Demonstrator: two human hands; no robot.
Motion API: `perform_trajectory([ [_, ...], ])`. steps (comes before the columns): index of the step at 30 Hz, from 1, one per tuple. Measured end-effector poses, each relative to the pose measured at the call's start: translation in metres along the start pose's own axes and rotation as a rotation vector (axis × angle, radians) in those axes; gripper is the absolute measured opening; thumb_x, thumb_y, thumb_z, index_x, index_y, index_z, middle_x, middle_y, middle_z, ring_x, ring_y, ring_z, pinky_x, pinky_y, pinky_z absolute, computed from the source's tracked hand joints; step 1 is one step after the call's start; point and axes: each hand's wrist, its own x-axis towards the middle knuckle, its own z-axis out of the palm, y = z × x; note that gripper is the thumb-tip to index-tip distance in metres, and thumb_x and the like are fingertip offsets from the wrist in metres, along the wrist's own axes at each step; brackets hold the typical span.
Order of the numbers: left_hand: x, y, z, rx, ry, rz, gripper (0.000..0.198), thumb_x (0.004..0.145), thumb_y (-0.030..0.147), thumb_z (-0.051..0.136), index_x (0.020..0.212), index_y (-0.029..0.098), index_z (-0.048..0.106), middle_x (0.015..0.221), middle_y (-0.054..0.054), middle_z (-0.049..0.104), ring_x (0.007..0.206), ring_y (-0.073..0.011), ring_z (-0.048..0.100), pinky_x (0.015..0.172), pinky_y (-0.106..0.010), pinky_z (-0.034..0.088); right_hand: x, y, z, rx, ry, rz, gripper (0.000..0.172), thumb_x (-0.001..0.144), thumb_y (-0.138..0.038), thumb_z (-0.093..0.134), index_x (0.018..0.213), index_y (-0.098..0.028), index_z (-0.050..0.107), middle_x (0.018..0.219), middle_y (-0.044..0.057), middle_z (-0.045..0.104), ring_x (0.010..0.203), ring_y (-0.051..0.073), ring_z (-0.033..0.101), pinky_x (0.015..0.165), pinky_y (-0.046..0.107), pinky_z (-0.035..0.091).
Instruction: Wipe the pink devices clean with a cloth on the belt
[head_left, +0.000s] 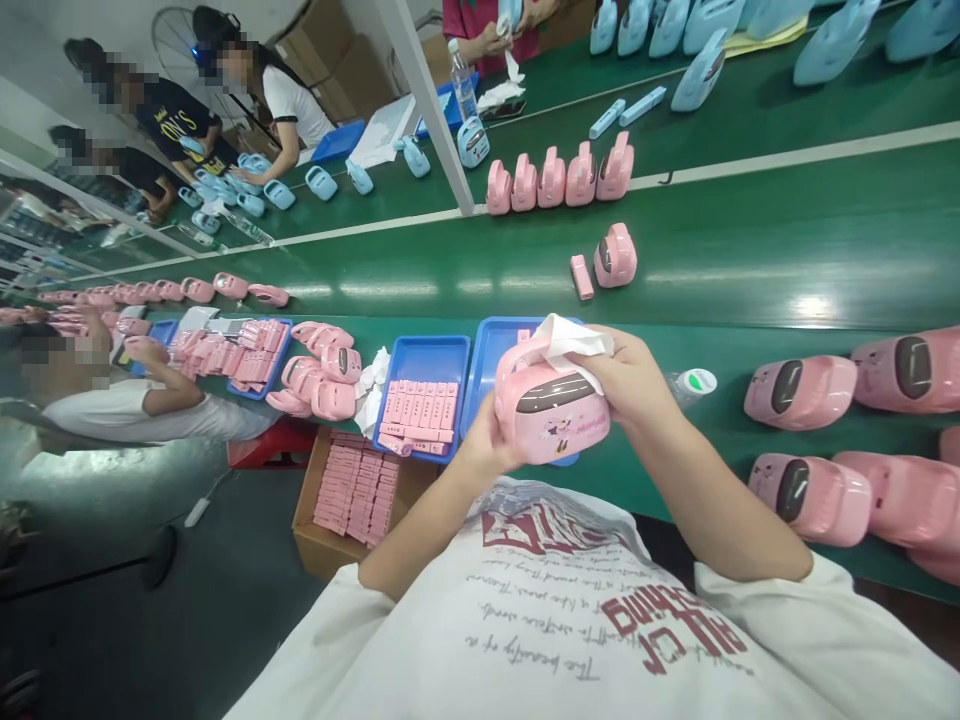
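I hold a pink plastic device point(551, 410) with a dark window and a cartoon print in front of my chest. My left hand point(487, 445) grips its lower left side. My right hand point(634, 380) is closed on a white cloth point(566, 340) pressed against the device's top. Both hands hover above a blue tray point(487, 360) at the near edge of the green table.
Several pink devices point(802, 390) lie at my right. A second blue tray point(424, 395) holds pink bars, and a cardboard box point(352, 490) of more sits below. Another pink device point(616, 255) and bar point(581, 277) rest on the green belt. Other people work at left and across.
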Motion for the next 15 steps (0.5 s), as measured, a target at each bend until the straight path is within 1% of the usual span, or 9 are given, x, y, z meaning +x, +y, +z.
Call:
perform_trajectory([
  [2, -0.002, -0.001, -0.010, 0.105, 0.013, 0.064, 0.087, 0.055, 0.036, 0.087, 0.130, 0.022, 0.046, 0.133, -0.011, 0.055, 0.122, -0.0292, 0.053, 0.099, -0.042, 0.047, 0.002, 0.002, 0.008, -0.028, -0.018, -0.027, 0.024, 0.064, -0.036, 0.076, 0.077, -0.017, 0.071, 0.067, 0.000, 0.066, 0.059, 0.013, 0.056, 0.054, 0.024, 0.042],
  [3, -0.002, 0.000, -0.015, 0.127, 0.024, 0.075, 0.088, 0.054, 0.031, 0.087, 0.130, 0.021, 0.044, 0.132, -0.012, 0.055, 0.120, -0.0287, 0.054, 0.099, -0.043, 0.047, 0.004, 0.004, 0.013, -0.041, -0.032, -0.045, 0.024, 0.066, -0.037, 0.075, 0.079, -0.018, 0.072, 0.069, 0.000, 0.066, 0.061, 0.013, 0.058, 0.056, 0.025, 0.044],
  [6, -0.001, 0.003, -0.035, 0.130, 0.036, 0.097, 0.083, 0.054, 0.027, 0.086, 0.127, 0.019, 0.046, 0.126, -0.013, 0.058, 0.115, -0.0277, 0.058, 0.095, -0.042, 0.049, 0.008, 0.009, 0.028, -0.102, -0.082, -0.104, 0.026, 0.072, -0.040, 0.072, 0.087, -0.020, 0.073, 0.074, 0.000, 0.068, 0.065, 0.014, 0.059, 0.063, 0.027, 0.048],
  [9, -0.002, 0.010, -0.059, 0.109, 0.036, 0.129, 0.077, 0.053, 0.028, 0.086, 0.121, 0.019, 0.051, 0.119, -0.011, 0.063, 0.109, -0.0270, 0.061, 0.089, -0.040, 0.052, 0.009, 0.021, 0.041, -0.205, -0.101, -0.155, 0.034, 0.076, -0.051, 0.067, 0.089, -0.020, 0.072, 0.074, 0.001, 0.068, 0.066, 0.015, 0.059, 0.062, 0.027, 0.048],
  [11, -0.003, 0.014, -0.076, 0.077, 0.015, 0.156, 0.070, 0.055, 0.032, 0.085, 0.116, 0.018, 0.054, 0.115, -0.010, 0.066, 0.106, -0.0271, 0.063, 0.087, -0.040, 0.053, 0.009, 0.032, 0.052, -0.270, -0.030, -0.205, 0.046, 0.079, -0.062, 0.059, 0.084, -0.019, 0.071, 0.069, 0.002, 0.066, 0.062, 0.015, 0.058, 0.056, 0.027, 0.047],
  [13, -0.004, 0.016, -0.093, 0.039, 0.004, 0.192, 0.065, 0.056, 0.035, 0.084, 0.112, 0.018, 0.056, 0.112, -0.009, 0.067, 0.105, -0.0270, 0.064, 0.087, -0.040, 0.054, 0.006, 0.046, 0.066, -0.348, 0.095, -0.289, 0.055, 0.083, -0.068, 0.048, 0.081, -0.018, 0.070, 0.064, 0.003, 0.063, 0.058, 0.016, 0.057, 0.053, 0.028, 0.046],
  [14, -0.004, 0.017, -0.100, 0.021, 0.012, 0.208, 0.064, 0.056, 0.035, 0.084, 0.112, 0.019, 0.056, 0.112, -0.009, 0.067, 0.104, -0.0267, 0.064, 0.086, -0.040, 0.054, 0.004, 0.052, 0.074, -0.399, 0.131, -0.334, 0.056, 0.086, -0.067, 0.043, 0.084, -0.018, 0.071, 0.065, 0.003, 0.064, 0.060, 0.018, 0.059, 0.055, 0.029, 0.048],
  [15, -0.003, 0.017, -0.108, 0.009, 0.029, 0.216, 0.064, 0.057, 0.036, 0.084, 0.112, 0.019, 0.055, 0.112, -0.009, 0.068, 0.103, -0.0262, 0.065, 0.086, -0.040, 0.054, 0.002, 0.058, 0.084, -0.463, 0.133, -0.401, 0.057, 0.088, -0.066, 0.039, 0.091, -0.019, 0.071, 0.070, 0.005, 0.067, 0.067, 0.020, 0.063, 0.061, 0.032, 0.051],
])
